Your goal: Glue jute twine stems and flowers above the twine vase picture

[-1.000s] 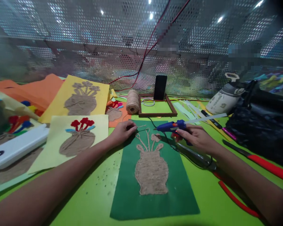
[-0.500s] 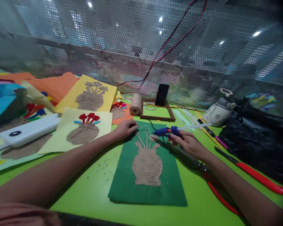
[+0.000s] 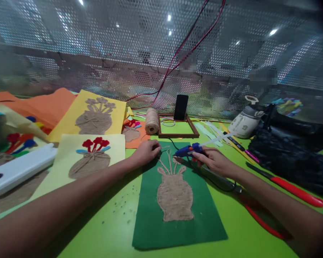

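A green paper sheet [image 3: 204,225] lies in front of me, bearing a brown twine vase [image 3: 174,197] with twine stems and loops at its top. My left hand [image 3: 147,153] is over the sheet's upper left edge, its fingers pinched on a short piece of twine [image 3: 165,147] whose end sticks out to the right. In my right hand [image 3: 215,161] is a blue hot glue gun [image 3: 187,150], a clear glue stick [image 3: 220,137] jutting from its back. The gun's nozzle points left, close to the twine flower at the top right of the stems.
Finished vase pictures on yellow [image 3: 118,111] and cream paper [image 3: 61,150] lie left, near a white device [image 3: 24,168]. Behind the sheet are a twine spool [image 3: 152,122], a wooden frame [image 3: 177,135] and a phone [image 3: 181,107]. Red-handled scissors [image 3: 296,190] and a bottle [image 3: 244,122] stand right.
The view has shifted slightly. Both hands keep their holds on the twine and the glue gun, near the tops of the stems.
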Motion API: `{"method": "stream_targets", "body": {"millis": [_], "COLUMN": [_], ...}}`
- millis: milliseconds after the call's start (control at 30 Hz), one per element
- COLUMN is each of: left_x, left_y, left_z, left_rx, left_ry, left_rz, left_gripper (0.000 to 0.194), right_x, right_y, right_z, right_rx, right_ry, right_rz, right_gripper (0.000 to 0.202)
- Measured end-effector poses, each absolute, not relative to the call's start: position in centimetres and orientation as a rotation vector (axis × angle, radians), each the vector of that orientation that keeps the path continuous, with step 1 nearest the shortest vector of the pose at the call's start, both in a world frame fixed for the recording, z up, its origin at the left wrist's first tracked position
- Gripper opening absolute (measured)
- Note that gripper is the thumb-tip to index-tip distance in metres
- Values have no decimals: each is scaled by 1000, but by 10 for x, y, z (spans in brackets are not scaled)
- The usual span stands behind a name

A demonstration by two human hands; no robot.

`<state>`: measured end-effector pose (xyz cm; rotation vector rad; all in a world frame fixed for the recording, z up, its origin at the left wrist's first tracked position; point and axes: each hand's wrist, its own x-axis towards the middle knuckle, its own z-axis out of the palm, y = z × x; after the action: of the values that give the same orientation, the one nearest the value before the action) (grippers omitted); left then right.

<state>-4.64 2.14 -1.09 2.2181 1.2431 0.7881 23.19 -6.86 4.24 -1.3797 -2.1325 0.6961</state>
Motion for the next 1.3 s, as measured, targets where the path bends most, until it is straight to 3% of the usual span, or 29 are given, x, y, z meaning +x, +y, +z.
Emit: {"method": "stream_targets", "body": {"millis": [700,1300], "left_x": [-43,-43], "left_y": [17,20], "left_z": [-13,-12], "left_rx": [2085,2072], "left_ry": [1236,1205], "left_rz": [868,763], "left_gripper": [16,17], "right_x": [233,227], "right_y": [-51,-54], "right_z": [26,30], "right_rx": [-1528,-1620], "right_ry": [-2018,-2016], "right_rz": [812,715], "right_gripper": [46,39]}}
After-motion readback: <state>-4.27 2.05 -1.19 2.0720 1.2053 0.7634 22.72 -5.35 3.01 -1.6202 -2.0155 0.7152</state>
